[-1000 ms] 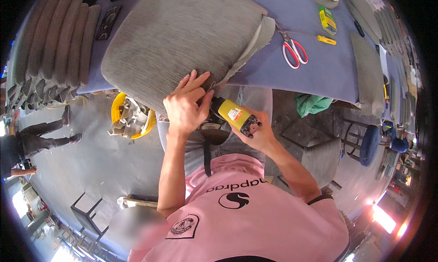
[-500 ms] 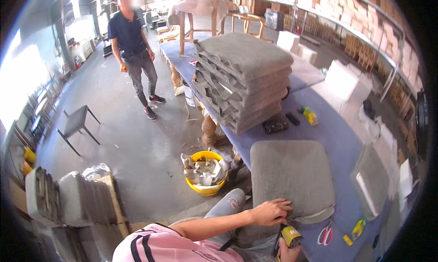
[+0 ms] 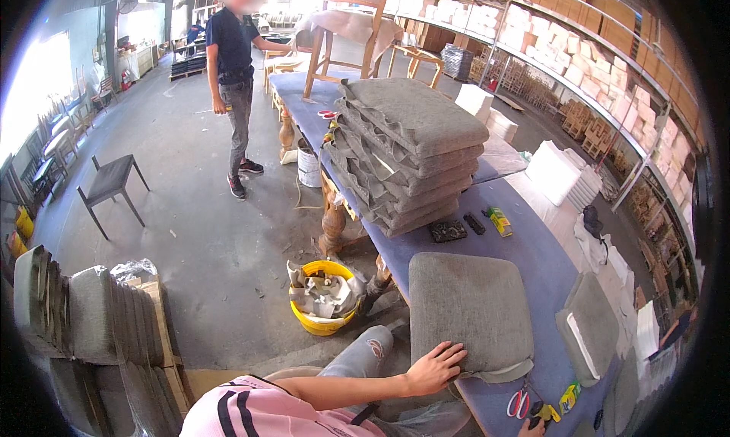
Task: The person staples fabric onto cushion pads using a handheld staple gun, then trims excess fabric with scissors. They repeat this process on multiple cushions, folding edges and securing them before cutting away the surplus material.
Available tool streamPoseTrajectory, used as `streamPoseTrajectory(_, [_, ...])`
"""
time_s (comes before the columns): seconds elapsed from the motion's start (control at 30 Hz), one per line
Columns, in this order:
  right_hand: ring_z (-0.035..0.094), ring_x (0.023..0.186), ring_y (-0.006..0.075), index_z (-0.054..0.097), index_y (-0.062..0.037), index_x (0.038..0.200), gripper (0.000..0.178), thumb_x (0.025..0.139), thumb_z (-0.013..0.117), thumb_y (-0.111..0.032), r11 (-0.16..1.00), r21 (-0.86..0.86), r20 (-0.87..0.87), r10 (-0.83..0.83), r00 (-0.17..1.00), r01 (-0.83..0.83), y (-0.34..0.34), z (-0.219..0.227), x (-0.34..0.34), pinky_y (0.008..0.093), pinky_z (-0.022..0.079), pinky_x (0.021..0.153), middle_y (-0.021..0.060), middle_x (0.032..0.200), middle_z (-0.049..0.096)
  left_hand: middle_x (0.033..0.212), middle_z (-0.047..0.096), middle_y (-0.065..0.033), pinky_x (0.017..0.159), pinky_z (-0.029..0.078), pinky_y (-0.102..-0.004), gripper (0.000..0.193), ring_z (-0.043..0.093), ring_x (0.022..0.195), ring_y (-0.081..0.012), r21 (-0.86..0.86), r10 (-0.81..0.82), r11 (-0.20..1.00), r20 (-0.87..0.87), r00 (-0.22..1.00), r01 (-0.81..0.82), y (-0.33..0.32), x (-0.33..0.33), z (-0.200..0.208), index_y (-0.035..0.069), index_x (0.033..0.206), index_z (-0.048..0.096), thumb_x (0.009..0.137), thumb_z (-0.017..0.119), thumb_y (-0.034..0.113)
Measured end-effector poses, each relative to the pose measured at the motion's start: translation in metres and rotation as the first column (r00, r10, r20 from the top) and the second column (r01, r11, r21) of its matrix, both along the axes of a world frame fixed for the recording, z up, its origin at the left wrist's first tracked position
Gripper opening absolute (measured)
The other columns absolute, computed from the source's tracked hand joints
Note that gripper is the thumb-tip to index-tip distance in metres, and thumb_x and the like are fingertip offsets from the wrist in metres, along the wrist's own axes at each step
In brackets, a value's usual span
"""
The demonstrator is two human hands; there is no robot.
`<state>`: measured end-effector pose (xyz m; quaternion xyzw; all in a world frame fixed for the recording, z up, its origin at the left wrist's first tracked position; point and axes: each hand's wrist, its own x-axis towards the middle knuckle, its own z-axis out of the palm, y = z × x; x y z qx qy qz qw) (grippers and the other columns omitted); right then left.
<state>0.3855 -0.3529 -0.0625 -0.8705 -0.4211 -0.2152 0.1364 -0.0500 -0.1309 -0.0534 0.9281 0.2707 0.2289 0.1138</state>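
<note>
My left hand [image 3: 436,368] lies with its fingers spread on the near edge of a grey fabric seat cushion [image 3: 471,308], which rests on the blue-covered table. Pale fabric shows under the cushion's near edge. At the bottom edge of the picture, my right hand [image 3: 532,428] is partly cut off. It is closed on a yellow and black staple gun [image 3: 544,413], low over the table. Red-handled scissors [image 3: 518,403] lie just beside it, and a small yellow and green box [image 3: 569,398] is to their right.
Stacked grey cushions [image 3: 411,148] stand farther back on the table [image 3: 525,216]. Another cushion [image 3: 589,327] leans at right. A yellow bucket [image 3: 325,327] of scraps sits on the floor, left of the table. More cushions [image 3: 114,315] are piled at lower left. A co-worker [image 3: 232,64] stands beyond.
My right hand has moved right and down with the staple gun, away from the cushion's edge. My left hand has flattened on the cushion. The co-worker now reaches toward the table.
</note>
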Motion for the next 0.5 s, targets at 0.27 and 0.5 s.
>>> streamPoseTrajectory(0.27, [0.073,0.117,0.0257,0.072,-0.0257,0.137,0.045,0.101,0.069,-0.052,0.931,0.142,0.594,-0.353,0.723,0.337,0.015,-0.046,-0.051,0.0478,0.050,0.086,-0.0001,0.140,0.073,0.174,0.041,-0.0171,0.136,0.024,-0.0554,0.049,0.030,0.166,-0.0342,0.014,0.001,1.000,0.016,1.000,-0.001,0.001,-0.007,-0.001,0.006,0.126,0.068,0.089,0.083,0.035])
streamPoseTrajectory(0.5, [0.071,0.130,0.0276,0.071,-0.0238,0.139,0.047,0.099,0.071,-0.048,0.943,0.185,0.517,-0.332,0.789,0.276,0.020,-0.050,-0.044,0.0490,0.050,0.092,0.0013,0.143,0.073,0.174,0.041,-0.0174,0.136,0.024,-0.0559,0.042,0.031,0.167,-0.0349,-0.021,0.001,1.000,0.082,0.997,0.001,0.001,-0.007,-0.002,0.006,0.121,0.068,0.090,0.081,0.031])
